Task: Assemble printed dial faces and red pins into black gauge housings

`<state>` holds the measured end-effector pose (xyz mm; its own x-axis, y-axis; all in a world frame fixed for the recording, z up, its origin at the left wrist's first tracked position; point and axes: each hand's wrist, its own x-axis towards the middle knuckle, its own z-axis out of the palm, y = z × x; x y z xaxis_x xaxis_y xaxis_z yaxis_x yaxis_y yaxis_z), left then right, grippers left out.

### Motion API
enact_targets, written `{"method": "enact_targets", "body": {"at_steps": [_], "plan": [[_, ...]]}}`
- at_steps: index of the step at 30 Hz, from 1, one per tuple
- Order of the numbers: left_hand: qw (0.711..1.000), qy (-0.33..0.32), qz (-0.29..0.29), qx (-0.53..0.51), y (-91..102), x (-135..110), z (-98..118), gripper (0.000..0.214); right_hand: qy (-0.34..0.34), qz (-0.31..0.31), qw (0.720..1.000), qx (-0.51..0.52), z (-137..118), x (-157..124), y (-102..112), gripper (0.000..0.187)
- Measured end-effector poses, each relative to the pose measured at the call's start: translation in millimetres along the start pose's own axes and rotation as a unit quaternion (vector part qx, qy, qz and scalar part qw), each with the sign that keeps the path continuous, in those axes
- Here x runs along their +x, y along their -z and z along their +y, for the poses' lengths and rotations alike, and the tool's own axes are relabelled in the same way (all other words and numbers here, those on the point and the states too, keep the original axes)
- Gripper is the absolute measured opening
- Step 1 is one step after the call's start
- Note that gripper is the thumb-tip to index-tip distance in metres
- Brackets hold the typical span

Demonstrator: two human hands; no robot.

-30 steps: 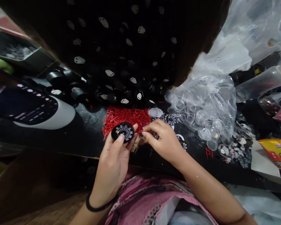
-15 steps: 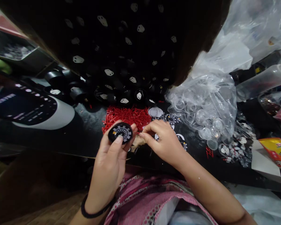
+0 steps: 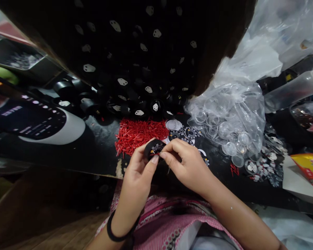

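Fingers of the left hand point(image 3: 138, 175) are gripping a black dial gauge point(image 3: 153, 146) near a red pointer heap point(image 3: 139, 133), while the right hand point(image 3: 190, 161) is pinching at its face, apparently seating a slim pointer; careful centring seems called for next. Beyond, black housings point(image 3: 64, 88) are lying clustered.

Fingers point(image 3: 174, 144) bent, hands point(image 3: 137, 178) close together

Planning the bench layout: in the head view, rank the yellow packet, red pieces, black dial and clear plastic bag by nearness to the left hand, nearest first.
1. Black dial, held in the left hand.
2. Red pieces, heaped just beyond it.
3. Clear plastic bag, beyond and to the right.
4. Yellow packet, far right.
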<state>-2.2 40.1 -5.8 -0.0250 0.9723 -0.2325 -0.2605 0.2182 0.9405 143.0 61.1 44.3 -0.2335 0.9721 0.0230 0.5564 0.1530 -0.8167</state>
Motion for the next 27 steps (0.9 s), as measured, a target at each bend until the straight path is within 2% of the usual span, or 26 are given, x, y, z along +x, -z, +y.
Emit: {"method": "enact_targets", "body": {"at_steps": [11, 15, 20, 24, 27], "plan": [[1.000, 0.016, -0.006, -0.016, -2.5, -7.6, 5.5, 0.025, 0.007, 0.009, 0.999, 0.035, -2.9, -4.3, 4.1, 0.016], [0.998, -0.032, 0.006, 0.058, -3.6, -7.4, 8.8, 0.023, 0.007, 0.012, 1.000, -0.018, -4.8, -6.9, 3.1, 0.017], [0.976, -0.120, 0.021, 0.182, -4.3, -9.1, 10.4, 0.020, -0.010, 0.007, 1.000, -0.027, -6.9, -13.6, -0.4, 0.024], [0.965, -0.130, 0.034, 0.227, -3.3, -12.9, 10.7, 0.021, -0.020, 0.014, 0.999, -0.020, -7.8, -17.8, -6.0, 0.023], [0.971, -0.106, 0.032, 0.214, -1.8, -11.6, 12.0, 0.019, -0.033, 0.019, 0.999, -0.011, -7.4, -16.4, -7.0, 0.026]]}}
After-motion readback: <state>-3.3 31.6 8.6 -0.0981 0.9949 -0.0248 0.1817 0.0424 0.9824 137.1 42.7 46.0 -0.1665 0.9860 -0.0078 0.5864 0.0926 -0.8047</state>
